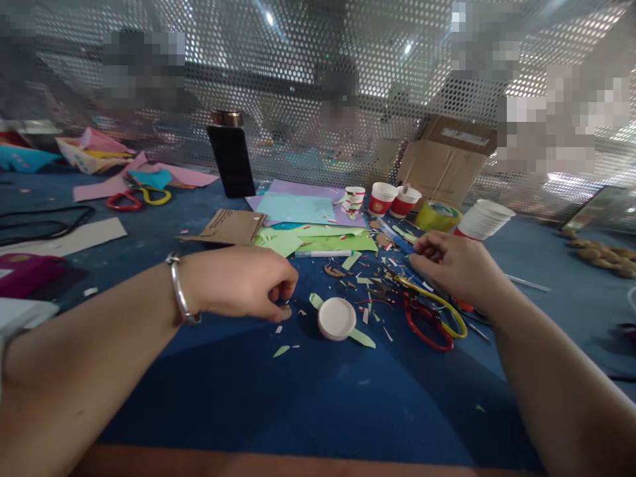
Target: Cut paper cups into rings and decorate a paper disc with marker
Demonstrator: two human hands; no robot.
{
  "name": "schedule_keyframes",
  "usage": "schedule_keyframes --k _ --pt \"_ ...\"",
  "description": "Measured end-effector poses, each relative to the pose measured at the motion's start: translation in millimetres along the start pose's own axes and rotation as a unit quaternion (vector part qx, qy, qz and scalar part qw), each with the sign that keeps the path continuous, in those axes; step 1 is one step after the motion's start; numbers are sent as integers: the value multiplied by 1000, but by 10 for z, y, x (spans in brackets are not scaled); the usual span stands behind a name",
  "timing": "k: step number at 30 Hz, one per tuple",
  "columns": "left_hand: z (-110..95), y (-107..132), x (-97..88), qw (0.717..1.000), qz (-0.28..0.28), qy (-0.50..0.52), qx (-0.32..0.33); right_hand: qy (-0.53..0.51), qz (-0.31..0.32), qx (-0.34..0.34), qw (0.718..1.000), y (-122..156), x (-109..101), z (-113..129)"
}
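Observation:
My left hand (243,281) lies on the blue table (278,404), fingers curled in a pinch over a small brown scrap (285,310) at its fingertips. A silver bangle (181,291) circles that wrist. My right hand (454,265) rests to the right with its fingers curled, touching a blue pen-like stick (395,237); whether it grips the stick is unclear. Just under that hand lie red and yellow scissors (430,311). Between the hands sits an upturned white paper cup (336,318) with green paper strips.
Paper scraps litter the middle. Green, blue and purple sheets (303,209), a marker (322,254), cardboard pieces (231,226), red-white cups (382,197), a tape roll (437,215), stacked cups (484,218) and a dark phone (231,159) stand behind. More scissors (136,197) lie far left.

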State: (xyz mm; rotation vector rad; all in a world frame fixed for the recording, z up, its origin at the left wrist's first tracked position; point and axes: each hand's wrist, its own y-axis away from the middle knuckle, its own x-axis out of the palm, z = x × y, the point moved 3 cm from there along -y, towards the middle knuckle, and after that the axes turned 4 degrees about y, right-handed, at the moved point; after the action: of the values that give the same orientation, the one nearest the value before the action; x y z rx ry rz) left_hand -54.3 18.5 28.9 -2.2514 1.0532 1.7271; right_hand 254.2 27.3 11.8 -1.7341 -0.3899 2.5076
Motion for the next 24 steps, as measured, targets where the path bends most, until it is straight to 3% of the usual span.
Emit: schedule_keyframes --k 5,10,13,16,20,24 --pt "-36 -45 83 999 9 -20 24 -9 11 -14 1000 15 27 28" --pt "-1 -76 20 999 1 24 34 -10 -4 -13 1000 13 7 18" --pt "-95 -92 -15 987 -96 86 92 -1 -8 -18 1000 16 0 29" --pt "-286 -82 53 958 -210 100 170 2 -7 -25 1000 24 2 48" --pt "-507 -91 286 953 -203 5 224 -4 -10 -26 1000 32 6 59" --pt "-546 -82 358 959 -161 -56 227 -5 -10 -30 999 34 6 59"
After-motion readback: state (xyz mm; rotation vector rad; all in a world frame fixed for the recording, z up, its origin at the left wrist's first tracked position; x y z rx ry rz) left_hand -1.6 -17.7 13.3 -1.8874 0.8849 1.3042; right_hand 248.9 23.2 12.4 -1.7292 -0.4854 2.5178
